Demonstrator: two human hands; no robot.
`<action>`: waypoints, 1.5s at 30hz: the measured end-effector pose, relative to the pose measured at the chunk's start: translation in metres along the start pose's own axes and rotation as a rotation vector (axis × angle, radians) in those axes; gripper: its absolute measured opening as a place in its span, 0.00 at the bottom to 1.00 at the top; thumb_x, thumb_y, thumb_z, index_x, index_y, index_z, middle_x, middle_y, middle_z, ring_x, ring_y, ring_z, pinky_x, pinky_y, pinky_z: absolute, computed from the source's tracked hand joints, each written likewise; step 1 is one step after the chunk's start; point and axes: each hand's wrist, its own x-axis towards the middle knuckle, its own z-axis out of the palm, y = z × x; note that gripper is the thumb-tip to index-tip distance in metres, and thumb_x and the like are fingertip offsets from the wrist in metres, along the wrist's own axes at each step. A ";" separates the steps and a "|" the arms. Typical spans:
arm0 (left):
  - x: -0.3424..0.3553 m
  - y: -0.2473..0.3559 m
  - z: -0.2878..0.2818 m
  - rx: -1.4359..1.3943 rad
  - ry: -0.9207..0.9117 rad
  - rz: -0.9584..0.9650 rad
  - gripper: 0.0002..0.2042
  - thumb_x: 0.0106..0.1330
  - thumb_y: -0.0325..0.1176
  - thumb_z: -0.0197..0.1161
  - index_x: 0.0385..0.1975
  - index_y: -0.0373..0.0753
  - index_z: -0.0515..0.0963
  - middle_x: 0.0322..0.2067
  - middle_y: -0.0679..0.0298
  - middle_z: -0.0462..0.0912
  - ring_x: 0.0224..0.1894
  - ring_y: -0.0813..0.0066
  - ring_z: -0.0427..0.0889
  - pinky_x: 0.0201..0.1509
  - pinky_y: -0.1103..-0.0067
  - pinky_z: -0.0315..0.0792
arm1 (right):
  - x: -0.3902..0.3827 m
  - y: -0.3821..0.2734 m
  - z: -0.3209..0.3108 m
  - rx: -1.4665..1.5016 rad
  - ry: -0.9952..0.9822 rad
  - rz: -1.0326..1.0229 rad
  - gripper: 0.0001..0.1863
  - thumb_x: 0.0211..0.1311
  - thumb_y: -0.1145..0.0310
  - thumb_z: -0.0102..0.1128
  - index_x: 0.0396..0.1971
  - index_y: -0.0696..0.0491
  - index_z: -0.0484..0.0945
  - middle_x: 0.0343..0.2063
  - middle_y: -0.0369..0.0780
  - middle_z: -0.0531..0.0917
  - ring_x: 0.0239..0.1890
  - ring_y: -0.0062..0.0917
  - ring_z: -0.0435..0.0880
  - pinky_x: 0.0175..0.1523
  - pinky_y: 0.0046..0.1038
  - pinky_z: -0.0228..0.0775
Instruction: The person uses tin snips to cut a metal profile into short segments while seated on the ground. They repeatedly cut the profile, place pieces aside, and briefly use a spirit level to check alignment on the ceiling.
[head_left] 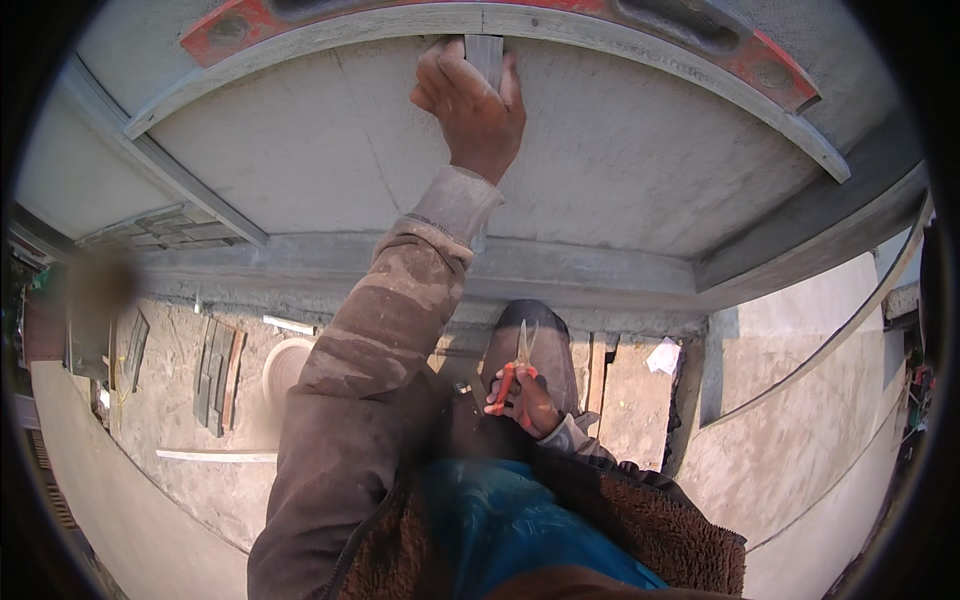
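My left hand (472, 105) reaches up to the grey wall panel, fingers wrapped round a short grey metal-looking strip (484, 60). The upper end of that strip meets the underside of a long grey strip (620, 40). Along the far side of the long strip lies a red spirit level (775, 70), partly cut off by the picture's top. Low by my thigh, my right hand (538, 402) is closed round the red-orange handles of a pair of snips (522, 365). The blades point away from me and stand a little apart, with nothing between them.
Another grey strip (165, 160) crosses the panel at the left. A grey ledge (560, 268) runs below the panel. On the floor lie narrow dark boards (215, 375), a white strip (215, 456) and a pale round container (280, 375). A white scrap (663, 356) sits at the right.
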 end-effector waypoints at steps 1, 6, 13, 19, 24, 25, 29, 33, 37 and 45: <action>0.001 0.001 -0.001 0.009 -0.008 -0.003 0.27 0.64 0.33 0.68 0.57 0.32 0.61 0.50 0.50 0.67 0.56 0.54 0.64 0.56 0.61 0.53 | -0.002 0.000 0.000 0.004 0.003 -0.008 0.25 0.76 0.45 0.49 0.57 0.53 0.70 0.46 0.43 0.80 0.46 0.35 0.85 0.51 0.46 0.81; 0.004 0.001 -0.006 -0.019 -0.014 -0.011 0.30 0.63 0.37 0.69 0.59 0.32 0.61 0.51 0.51 0.66 0.58 0.55 0.63 0.58 0.61 0.53 | -0.016 -0.019 0.009 0.012 0.066 -0.066 0.31 0.75 0.41 0.49 0.58 0.55 0.69 0.44 0.42 0.81 0.49 0.34 0.83 0.55 0.46 0.78; 0.004 0.002 -0.007 -0.104 -0.070 -0.079 0.37 0.61 0.42 0.73 0.61 0.31 0.58 0.52 0.50 0.62 0.60 0.53 0.61 0.64 0.56 0.52 | -0.031 -0.032 0.013 -0.053 0.110 -0.165 0.32 0.74 0.40 0.49 0.59 0.55 0.69 0.44 0.42 0.81 0.50 0.33 0.83 0.56 0.45 0.76; 0.010 0.004 -0.018 -0.133 -0.070 -0.069 0.40 0.59 0.46 0.76 0.59 0.26 0.60 0.51 0.50 0.63 0.56 0.56 0.65 0.61 0.60 0.63 | -0.027 -0.022 0.006 -0.068 0.090 -0.129 0.32 0.74 0.40 0.49 0.59 0.55 0.69 0.44 0.42 0.81 0.50 0.33 0.83 0.56 0.45 0.77; 0.006 -0.005 -0.053 -0.244 -0.148 -0.153 0.43 0.59 0.47 0.76 0.63 0.28 0.57 0.53 0.51 0.62 0.57 0.55 0.64 0.61 0.62 0.63 | -0.025 -0.021 0.011 -0.077 0.135 -0.118 0.31 0.75 0.41 0.49 0.59 0.55 0.69 0.44 0.42 0.82 0.50 0.32 0.83 0.56 0.43 0.77; 0.001 -0.008 -0.064 -0.296 -0.195 -0.213 0.43 0.59 0.47 0.77 0.63 0.29 0.57 0.54 0.50 0.61 0.58 0.54 0.63 0.61 0.61 0.62 | -0.024 -0.021 0.011 -0.075 0.129 -0.100 0.31 0.74 0.41 0.49 0.59 0.55 0.69 0.44 0.42 0.81 0.50 0.32 0.83 0.56 0.43 0.77; 0.018 -0.006 -0.078 -0.100 -0.049 0.139 0.42 0.60 0.47 0.76 0.65 0.29 0.59 0.55 0.52 0.64 0.61 0.56 0.63 0.64 0.63 0.61 | -0.013 -0.020 0.016 -0.123 0.091 -0.022 0.30 0.74 0.42 0.51 0.59 0.53 0.69 0.44 0.40 0.81 0.50 0.30 0.83 0.56 0.41 0.76; 0.117 -0.004 -0.087 0.016 -0.103 0.482 0.28 0.67 0.41 0.68 0.60 0.32 0.68 0.54 0.53 0.73 0.56 0.62 0.71 0.58 0.66 0.65 | -0.012 -0.018 0.019 -0.267 0.119 0.002 0.30 0.74 0.42 0.52 0.59 0.53 0.69 0.43 0.39 0.81 0.50 0.28 0.82 0.57 0.38 0.75; 0.164 0.003 -0.116 0.134 -0.396 0.627 0.22 0.62 0.33 0.66 0.55 0.36 0.73 0.51 0.53 0.76 0.57 0.52 0.73 0.63 0.59 0.62 | -0.015 -0.015 0.014 -0.273 0.121 -0.001 0.28 0.74 0.44 0.53 0.58 0.52 0.68 0.44 0.38 0.80 0.47 0.27 0.82 0.55 0.36 0.75; 0.189 -0.005 -0.109 0.157 -0.621 0.620 0.20 0.58 0.37 0.72 0.49 0.40 0.76 0.47 0.55 0.79 0.50 0.54 0.77 0.54 0.64 0.70 | -0.010 -0.010 0.007 -0.245 0.133 -0.029 0.27 0.75 0.46 0.52 0.58 0.53 0.66 0.42 0.39 0.80 0.45 0.28 0.83 0.53 0.37 0.76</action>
